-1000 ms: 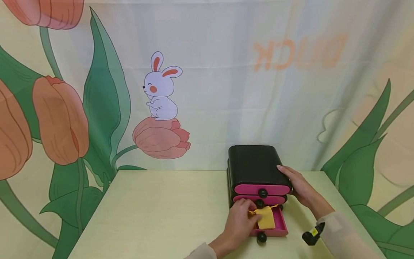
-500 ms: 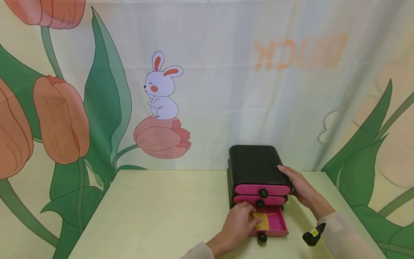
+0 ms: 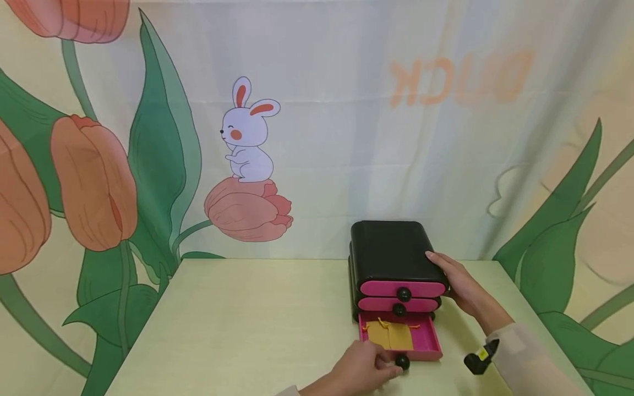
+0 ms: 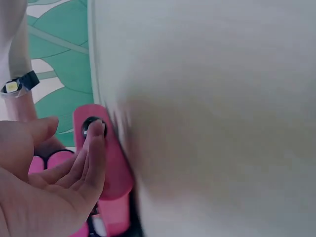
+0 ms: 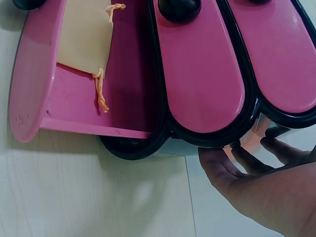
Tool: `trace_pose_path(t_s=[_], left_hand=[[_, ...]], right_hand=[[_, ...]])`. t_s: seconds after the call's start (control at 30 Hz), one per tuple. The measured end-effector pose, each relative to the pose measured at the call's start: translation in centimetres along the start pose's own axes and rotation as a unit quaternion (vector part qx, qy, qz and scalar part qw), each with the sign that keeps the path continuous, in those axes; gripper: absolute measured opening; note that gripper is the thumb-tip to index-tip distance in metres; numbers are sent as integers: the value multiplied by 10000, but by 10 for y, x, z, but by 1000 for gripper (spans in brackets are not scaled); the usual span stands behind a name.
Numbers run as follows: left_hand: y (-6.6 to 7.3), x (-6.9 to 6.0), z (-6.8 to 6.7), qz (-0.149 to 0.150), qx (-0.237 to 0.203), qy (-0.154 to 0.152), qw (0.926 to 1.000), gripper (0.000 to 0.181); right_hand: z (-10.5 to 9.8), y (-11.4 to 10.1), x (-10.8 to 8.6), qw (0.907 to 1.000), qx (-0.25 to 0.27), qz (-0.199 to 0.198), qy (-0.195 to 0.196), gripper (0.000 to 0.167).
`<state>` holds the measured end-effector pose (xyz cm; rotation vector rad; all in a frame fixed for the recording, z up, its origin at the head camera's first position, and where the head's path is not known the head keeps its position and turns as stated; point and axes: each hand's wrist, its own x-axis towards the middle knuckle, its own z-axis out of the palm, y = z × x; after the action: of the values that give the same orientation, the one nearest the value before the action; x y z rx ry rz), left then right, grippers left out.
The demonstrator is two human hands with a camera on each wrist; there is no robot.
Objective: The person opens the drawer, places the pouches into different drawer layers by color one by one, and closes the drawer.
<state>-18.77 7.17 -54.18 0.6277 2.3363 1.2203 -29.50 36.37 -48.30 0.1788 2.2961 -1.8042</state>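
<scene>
A black drawer unit (image 3: pixel 391 250) with pink drawer fronts stands at the right of the table, its bottom drawer (image 3: pixel 425 335) pulled out. Inside lie yellow drawstring pouches (image 3: pixel 400 335), apparently two side by side; one pouch (image 5: pixel 85 37) shows in the right wrist view. My left hand (image 3: pixel 364 366) is at that drawer's front. A fingertip touches its round black knob (image 4: pixel 93 127), while the thumb stays apart from it. My right hand (image 3: pixel 458 283) rests against the unit's right side, fingers spread along the casing.
Two upper drawers, with a knob (image 3: pixel 403 294) on the top one, are closed. The pale table (image 3: pixel 247 324) extends to the left. A curtain (image 3: pixel 322 137) printed with tulips and a rabbit hangs behind. A black wrist camera (image 3: pixel 480 358) sits by the right sleeve.
My left hand has let go of the yellow pouch, leaving it flat in the drawer, and has moved toward me to the drawer knob. The right hand has stayed in place.
</scene>
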Motion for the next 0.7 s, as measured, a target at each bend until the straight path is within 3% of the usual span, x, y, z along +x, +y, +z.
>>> trace_pose_path(t_s=[0.07,0.13,0.27,0.37,0.53,0.7], left_hand=[[-2,-1,4,-530,-580,-119,9968,30],[-3,0,9,-963,-1250,-305,9870,33],[-2,4,17,-1541,-2536,-664,9526,34],[-2,7,21,-1525,-2966,-637,9406,33],[-3,19,23,-1021,-3060,1,9465,28],[-5,32,22,-721,-3207,518,9430,28]], right_hand=[[0,0,0,10000,-12,-25,-4,102],[0,-1,0,10000,-22,-43,-4,101],[0,-1,-1,10000,-48,-48,-10,102],[1,-2,-1,10000,-28,-33,-10,102],[0,-3,-1,10000,-53,-84,2,99],[-1,-2,-1,9999,-68,-97,12,98]])
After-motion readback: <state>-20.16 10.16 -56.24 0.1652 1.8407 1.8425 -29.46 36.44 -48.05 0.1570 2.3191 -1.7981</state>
